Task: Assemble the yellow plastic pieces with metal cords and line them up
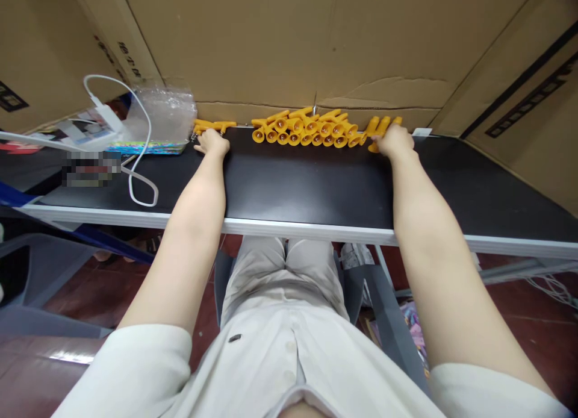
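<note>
Several yellow horn-shaped pieces [311, 130] are stacked in a row at the back of the black table, their round flared openings facing me. My left hand [212, 142] is at the left, against a few yellow pieces [215, 126] that have thin metal chains. Its fingers are bent, and what lies beneath them is hidden. At the right end of the row, my right hand [395, 142] has its fingers closed around several upright or leaning yellow pieces [377, 127], partly covering them.
Brown cardboard [289, 50] walls rise behind and beside the black table [307, 183]. On the left lie a clear plastic bag [160, 114], a colourful flat stack [149, 148] and a looped white cable [132, 186]. A metal edge [311, 230] runs along the front, above my lap.
</note>
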Motion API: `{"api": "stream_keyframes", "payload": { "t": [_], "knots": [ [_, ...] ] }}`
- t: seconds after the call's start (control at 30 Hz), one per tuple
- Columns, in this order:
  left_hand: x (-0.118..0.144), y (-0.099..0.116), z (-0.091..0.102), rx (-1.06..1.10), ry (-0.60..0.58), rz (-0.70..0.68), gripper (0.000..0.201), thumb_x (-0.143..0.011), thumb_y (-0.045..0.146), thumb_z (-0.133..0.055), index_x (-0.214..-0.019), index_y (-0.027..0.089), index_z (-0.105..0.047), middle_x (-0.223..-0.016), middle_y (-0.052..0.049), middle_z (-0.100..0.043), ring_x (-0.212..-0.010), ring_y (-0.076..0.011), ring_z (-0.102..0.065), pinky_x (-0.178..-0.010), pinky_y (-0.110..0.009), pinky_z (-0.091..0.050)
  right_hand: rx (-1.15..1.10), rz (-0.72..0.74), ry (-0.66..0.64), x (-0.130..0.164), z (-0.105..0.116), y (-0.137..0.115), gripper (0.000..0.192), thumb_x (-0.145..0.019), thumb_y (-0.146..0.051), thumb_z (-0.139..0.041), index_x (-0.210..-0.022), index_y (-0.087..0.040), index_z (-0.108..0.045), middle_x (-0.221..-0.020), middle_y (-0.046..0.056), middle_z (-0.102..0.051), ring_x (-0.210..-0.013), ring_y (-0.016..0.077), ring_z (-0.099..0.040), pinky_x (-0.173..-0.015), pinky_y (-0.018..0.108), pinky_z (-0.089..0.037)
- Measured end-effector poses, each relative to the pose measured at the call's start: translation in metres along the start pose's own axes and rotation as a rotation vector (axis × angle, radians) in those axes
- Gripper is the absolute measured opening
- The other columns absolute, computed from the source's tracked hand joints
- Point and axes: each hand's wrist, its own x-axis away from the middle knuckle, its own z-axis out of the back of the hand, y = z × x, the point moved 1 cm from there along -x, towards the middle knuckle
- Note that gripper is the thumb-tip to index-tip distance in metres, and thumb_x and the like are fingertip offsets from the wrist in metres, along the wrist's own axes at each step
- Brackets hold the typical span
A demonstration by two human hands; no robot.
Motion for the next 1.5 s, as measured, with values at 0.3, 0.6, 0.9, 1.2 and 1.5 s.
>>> {"api": "stream_keyframes", "payload": {
  "t": [0.3, 0.6, 0.9, 1.2, 1.5],
  "knots": [
    [-0.008, 0.0, 0.009, 0.278, 0.27, 0.045, 0.023, -0.1, 0.0, -0.056, -0.091, 0.021, -0.056, -0.139, -0.009, -0.074, -0.154, -0.0249, -0.057, -0.133, -0.043, -0.041, 0.045, -0.089, 0.007, 0.0, 0.0, -0.001, 0.063, -0.111, -0.029, -0.07, -0.161, 0.005, -0.054, -0.162, 0.036, -0.055, -0.153, 0.044, -0.058, -0.125, 0.049, -0.046],
    [0.009, 0.03, 0.023, 0.437, 0.308, -0.158, 0.044, -0.104, -0.005, -0.055, -0.085, 0.029, -0.034, -0.128, -0.009, -0.064, -0.124, -0.0144, -0.063, -0.119, -0.028, -0.044, 0.059, -0.056, -0.002, -0.003, -0.002, 0.005, 0.064, -0.108, -0.027, -0.075, -0.158, 0.007, -0.056, -0.157, 0.039, -0.059, -0.152, 0.0456, -0.059, -0.123, 0.05, -0.047],
    [-0.007, 0.041, 0.005, 0.565, 0.236, -0.249, 0.03, -0.099, 0.004, -0.07, -0.079, 0.021, -0.055, -0.092, 0.0, -0.07, -0.096, -0.0135, -0.07, -0.107, -0.029, -0.055, 0.046, -0.057, 0.01, -0.005, -0.004, 0.006, 0.067, -0.106, -0.028, -0.076, -0.159, 0.007, -0.056, -0.157, 0.037, -0.06, -0.151, 0.0471, -0.059, -0.124, 0.051, -0.049],
    [-0.02, 0.041, -0.015, 0.656, 0.182, -0.258, 0.023, -0.092, 0.009, -0.074, -0.075, 0.02, -0.062, -0.085, -0.002, -0.072, -0.092, -0.0186, -0.075, -0.101, -0.03, -0.06, 0.043, -0.063, 0.001, -0.002, -0.002, 0.005, 0.069, -0.106, -0.028, -0.077, -0.16, 0.007, -0.055, -0.159, 0.037, -0.059, -0.153, 0.0475, -0.058, -0.125, 0.051, -0.048],
    [-0.024, 0.026, -0.029, 0.529, 0.049, -0.314, 0.011, -0.093, 0.022, -0.07, -0.084, 0.017, -0.069, -0.099, -0.009, -0.079, -0.109, -0.0267, -0.078, -0.11, -0.035, -0.059, 0.033, -0.069, -0.012, -0.004, -0.003, 0.006, 0.068, -0.107, -0.028, -0.076, -0.161, 0.006, -0.055, -0.159, 0.035, -0.059, -0.153, 0.0453, -0.058, -0.125, 0.049, -0.047]
  ]
}}
